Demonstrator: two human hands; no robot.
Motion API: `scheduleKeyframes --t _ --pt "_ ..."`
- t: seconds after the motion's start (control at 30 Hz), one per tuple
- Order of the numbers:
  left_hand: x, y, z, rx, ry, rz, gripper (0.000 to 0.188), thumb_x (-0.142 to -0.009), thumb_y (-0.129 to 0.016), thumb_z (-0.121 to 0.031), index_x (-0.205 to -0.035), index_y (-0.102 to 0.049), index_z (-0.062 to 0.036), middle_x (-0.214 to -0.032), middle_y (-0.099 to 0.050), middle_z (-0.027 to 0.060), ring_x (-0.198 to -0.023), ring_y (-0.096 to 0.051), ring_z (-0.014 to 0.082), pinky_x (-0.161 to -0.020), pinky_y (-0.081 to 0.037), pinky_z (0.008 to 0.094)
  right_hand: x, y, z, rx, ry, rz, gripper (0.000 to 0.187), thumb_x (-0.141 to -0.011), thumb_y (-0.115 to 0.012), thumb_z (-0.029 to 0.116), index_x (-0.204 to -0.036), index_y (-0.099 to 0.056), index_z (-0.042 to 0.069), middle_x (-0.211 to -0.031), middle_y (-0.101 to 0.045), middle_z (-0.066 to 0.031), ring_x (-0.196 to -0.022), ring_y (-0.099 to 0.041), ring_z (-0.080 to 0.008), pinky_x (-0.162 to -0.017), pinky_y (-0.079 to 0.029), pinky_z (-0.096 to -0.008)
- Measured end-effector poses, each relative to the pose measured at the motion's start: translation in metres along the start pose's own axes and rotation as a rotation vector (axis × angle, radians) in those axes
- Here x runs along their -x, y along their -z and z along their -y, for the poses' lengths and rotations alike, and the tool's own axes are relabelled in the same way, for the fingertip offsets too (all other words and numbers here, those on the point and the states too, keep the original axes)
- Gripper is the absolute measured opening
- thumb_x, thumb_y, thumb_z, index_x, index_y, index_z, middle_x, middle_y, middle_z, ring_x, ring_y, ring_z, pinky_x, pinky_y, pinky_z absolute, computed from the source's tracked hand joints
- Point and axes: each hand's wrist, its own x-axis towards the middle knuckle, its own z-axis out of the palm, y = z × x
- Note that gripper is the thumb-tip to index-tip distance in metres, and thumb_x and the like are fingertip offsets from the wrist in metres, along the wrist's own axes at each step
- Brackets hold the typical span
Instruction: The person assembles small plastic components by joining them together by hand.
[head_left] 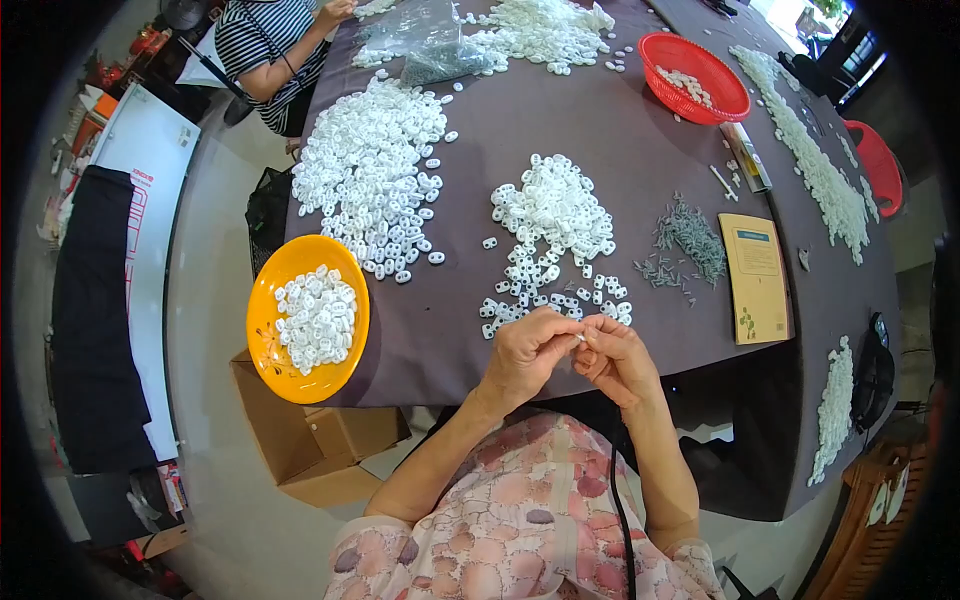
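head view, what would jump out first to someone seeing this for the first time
Heaps of small white plastic parts spread over the dark table, the largest left of centre. At the table's near left edge an orange bowl holds more of them, and a red basket stands at the far side. At the near edge the left hand and right hand meet, pinching one small white piece.

Head camera; looks down, close overhead

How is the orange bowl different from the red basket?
The orange bowl is smooth and solid; the red basket is mesh. The orange bowl hangs over the table's near left edge, close to the left hand; the red basket sits far across the table. The bowl holds more pieces. Both hold small white plastic pieces.
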Motion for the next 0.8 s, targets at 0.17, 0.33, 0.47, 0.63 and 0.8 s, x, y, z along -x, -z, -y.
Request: scheduleKeyframes --t 0.17,0.33,0.47,0.63,0.8 --pt "0.004 0.001 -0.015 0.202 0.173 0.008 0.009 -0.083 -0.059 0.005 -0.09 -0.061 -0.001 -0.079 -0.059 0.0029 -0.066 -0.057 0.0079 -0.053 -0.046 0.0197 0.006 -0.008 -0.001 -0.067 -0.048 0.048 0.007 -0.088 -0.058 0.009 -0.088 -0.06 0.002 -0.073 -0.058 -0.002 -0.061 -0.051 -0.0097 -0.058 -0.041 -0.0217" --pt "0.012 0.004 -0.016 0.397 0.436 -0.118 0.002 -0.087 -0.057 -0.001 -0.088 -0.058 -0.0015 -0.08 -0.06 0.0025 -0.065 -0.058 0.0065 -0.052 -0.047 0.02 0.007 -0.009 -0.008 0.502 0.342 -0.064 0.007 -0.086 -0.059 0.004 -0.091 -0.063 0.0 -0.078 -0.06 -0.001 -0.071 -0.057 -0.0077 -0.063 -0.046 -0.0213" --pt "0.014 0.007 -0.019 0.423 0.488 -0.13 0.005 -0.087 -0.058 -0.003 -0.091 -0.06 -0.001 -0.074 -0.061 0.0012 -0.06 -0.057 0.0063 -0.051 -0.047 0.0191 0.009 -0.015 -0.01 0.565 0.459 -0.059 0.009 -0.084 -0.059 -0.004 -0.091 -0.063 -0.001 -0.081 -0.06 -0.002 -0.075 -0.058 -0.0074 -0.066 -0.047 -0.0206" --pt "0.014 0.005 -0.023 0.332 0.49 -0.151 0.007 -0.087 -0.059 -0.002 -0.093 -0.061 -0.0011 -0.076 -0.062 0.0011 -0.06 -0.057 0.0054 -0.051 -0.046 0.0191 0.012 -0.021 -0.007 0.691 0.551 -0.031 0.016 -0.08 -0.056 -0.011 -0.091 -0.063 -0.002 -0.084 -0.061 -0.0029 -0.077 -0.057 -0.007 -0.071 -0.047 -0.0199" --pt "0.015 0.004 -0.023 0.272 0.452 -0.14 0.009 -0.086 -0.059 -0.001 -0.095 -0.061 -0.0018 -0.077 -0.062 0.0012 -0.06 -0.056 0.005 -0.051 -0.046 0.0188 0.013 -0.022 -0.006 0.697 0.544 -0.04 0.015 -0.08 -0.055 -0.011 -0.089 -0.062 -0.002 -0.083 -0.06 -0.0028 -0.078 -0.058 -0.0073 -0.071 -0.047 -0.0203"
